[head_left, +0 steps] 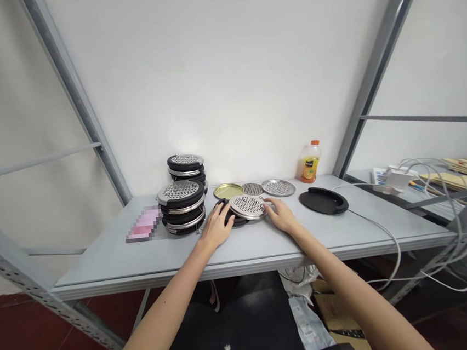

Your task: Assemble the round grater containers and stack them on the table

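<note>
My left hand grips the left edge of a black round holder, its fingers bent over the rim. On that holder a perforated metal disc lies slightly tilted. My right hand closes on the disc's right rim with thumb and fingers. The holder's lower part is partly hidden by the disc and my hand. To the left stands a stack of similar black-and-silver round holders, with a second stack behind it.
Behind my hands lie a gold-coloured round lid, a perforated plate and a silver perforated lid. On the right are a black round tray, white cables and an orange drink bottle. A blurred pink item lies left.
</note>
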